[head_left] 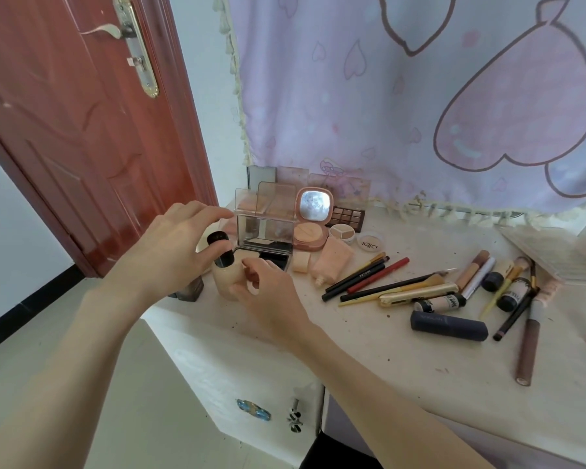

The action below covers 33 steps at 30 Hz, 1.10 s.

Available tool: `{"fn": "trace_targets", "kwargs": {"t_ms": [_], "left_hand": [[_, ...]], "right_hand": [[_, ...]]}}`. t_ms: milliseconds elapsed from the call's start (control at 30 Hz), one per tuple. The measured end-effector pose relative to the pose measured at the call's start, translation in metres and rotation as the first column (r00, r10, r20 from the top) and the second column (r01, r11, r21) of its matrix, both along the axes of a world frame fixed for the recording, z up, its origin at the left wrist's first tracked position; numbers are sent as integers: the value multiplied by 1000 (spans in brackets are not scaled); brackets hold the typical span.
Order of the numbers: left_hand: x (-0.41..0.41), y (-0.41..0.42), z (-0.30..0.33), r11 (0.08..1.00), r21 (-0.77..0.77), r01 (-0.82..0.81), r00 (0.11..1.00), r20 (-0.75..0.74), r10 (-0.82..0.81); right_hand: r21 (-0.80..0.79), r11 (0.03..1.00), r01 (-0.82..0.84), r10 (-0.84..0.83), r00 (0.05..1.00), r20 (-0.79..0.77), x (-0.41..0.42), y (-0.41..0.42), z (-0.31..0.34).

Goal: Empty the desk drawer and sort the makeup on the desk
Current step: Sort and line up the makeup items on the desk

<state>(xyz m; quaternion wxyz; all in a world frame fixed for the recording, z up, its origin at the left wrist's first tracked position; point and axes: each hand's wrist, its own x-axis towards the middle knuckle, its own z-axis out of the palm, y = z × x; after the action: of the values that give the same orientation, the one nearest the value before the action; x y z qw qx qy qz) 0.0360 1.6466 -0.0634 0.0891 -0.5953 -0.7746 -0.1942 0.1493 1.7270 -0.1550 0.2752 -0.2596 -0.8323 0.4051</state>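
1. While both hands met over the counter's near left corner, the left hand curled its thumb and fingers around the black cap of a beige foundation bottle, and the right hand gripped the bottle's rounded body from the side.
2. Tilted slightly, the bottle stood close to the counter's left edge, with a dark, smoky glass bottle just beside it under the left wrist.
3. Beyond the hands, clear acrylic cases stood against the curtain; an open pink compact with a mirror and a puff sat beside them, then a brown eyeshadow palette, a small three-shade pot and a white round jar.
4. To the right of the right hand lay a peach tube, a fan of pencils, a gold tube, a navy lipstick, small black-capped bottles and a long brown pencil.
5. Bare counter stretched along the near edge below the right forearm; left of the left hand the counter ended above the floor, near a red door.
6. Beneath the hands, the drawer front with a blue knob appeared closed, its contents hidden.
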Motion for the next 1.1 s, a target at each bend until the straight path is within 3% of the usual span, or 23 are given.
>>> {"fn": "trace_targets", "kwargs": {"t_ms": [200, 333, 533, 633, 733, 800, 867, 900, 967, 1100], "left_hand": [[42, 14, -6, 978, 82, 190, 982, -35, -188], [88, 42, -17, 948, 63, 312, 950, -39, -310], [171, 103, -28, 898, -116, 425, 904, -4, -428], [204, 138, -31, 845, -371, 385, 889, -97, -448], [227, 174, -42, 771, -466, 434, 844, -87, -529], [238, 195, -50, 752, -477, 455, 841, -48, -539], [250, 211, -55, 744, -472, 474, 838, -20, -546], [257, 217, -57, 739, -468, 485, 834, -8, -552], [269, 229, -61, 731, -455, 509, 828, 25, -560], [289, 245, -71, 716, -419, 558, 806, 69, -588]], "right_hand": [[180, 980, 87, -94, 995, 29, 61, 19, 36], [357, 916, 184, -254, 954, 160, 137, 46, 58], [467, 825, 318, -502, 792, 347, 245, 89, 69], [458, 784, 419, -599, 706, 378, 291, 116, 62], [234, 716, 658, -694, 635, 340, 329, 148, 49], [-99, 587, 803, -762, 590, 267, 349, 169, 37], [-521, 416, 745, -827, 548, 125, 360, 183, 29], [-660, 350, 664, -850, 521, 73, 364, 189, 26], [-794, 285, 536, -867, 498, 24, 367, 198, 24], [-807, 280, 521, -858, 513, 34, 364, 216, 22]]}}
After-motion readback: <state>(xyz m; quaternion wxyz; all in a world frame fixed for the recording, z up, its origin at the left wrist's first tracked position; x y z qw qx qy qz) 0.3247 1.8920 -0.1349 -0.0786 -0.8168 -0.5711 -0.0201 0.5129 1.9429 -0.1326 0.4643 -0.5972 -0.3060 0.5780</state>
